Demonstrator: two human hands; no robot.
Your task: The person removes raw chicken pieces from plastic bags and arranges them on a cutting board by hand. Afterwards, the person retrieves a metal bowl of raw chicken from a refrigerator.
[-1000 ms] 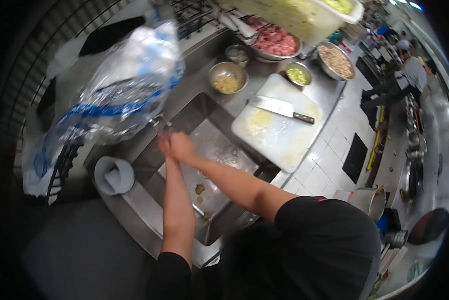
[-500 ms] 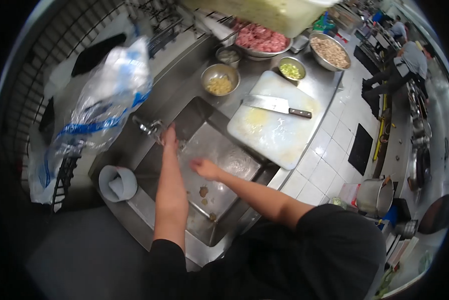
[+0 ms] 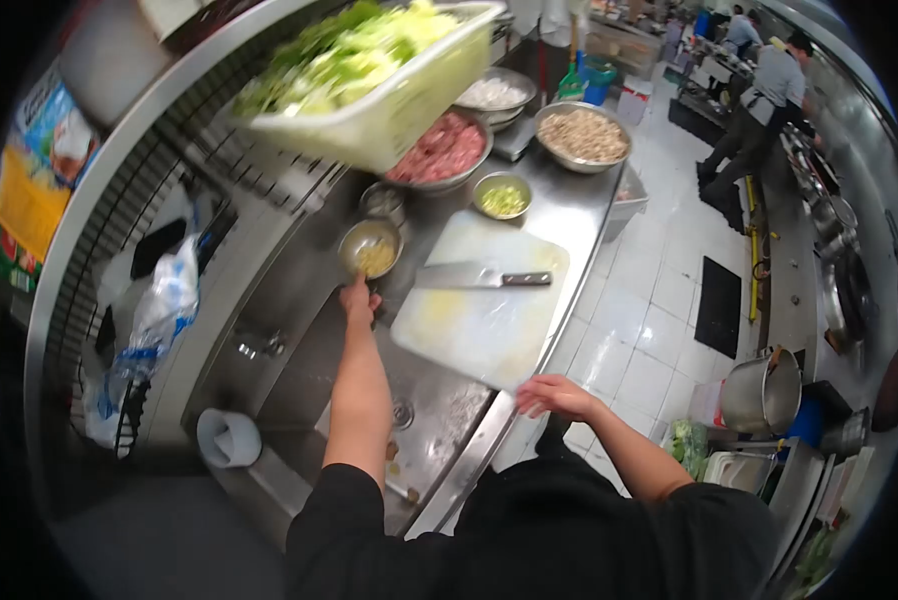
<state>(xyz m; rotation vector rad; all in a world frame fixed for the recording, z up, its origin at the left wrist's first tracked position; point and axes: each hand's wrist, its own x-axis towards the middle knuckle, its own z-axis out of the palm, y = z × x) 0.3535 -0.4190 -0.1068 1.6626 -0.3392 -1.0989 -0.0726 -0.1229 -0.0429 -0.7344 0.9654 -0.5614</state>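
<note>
My left hand (image 3: 359,298) reaches over the far edge of the sink (image 3: 299,375), its fingers closed at the rim of a small metal bowl (image 3: 371,249) with chopped yellowish pieces. My right hand (image 3: 552,397) is held with fingers apart by the counter's front edge, close to the near corner of the white cutting board (image 3: 484,335). On the board lies a cleaver (image 3: 459,275) with a dark handle. Beyond it stands a small bowl of chopped green pieces (image 3: 502,195). The faucet (image 3: 259,346) is at the sink's left side.
Bowls of raw meat (image 3: 444,150) and light brown pieces (image 3: 583,136) stand at the back. A tub of cut greens (image 3: 399,95) sits above on a wire rack. A white container (image 3: 228,438) is left of the sink. Two people work far off at right.
My left hand has gone from the faucet to the small bowl. My right hand has left the sink and moved right to the counter edge. The view has shifted, showing the greens tub more fully.
</note>
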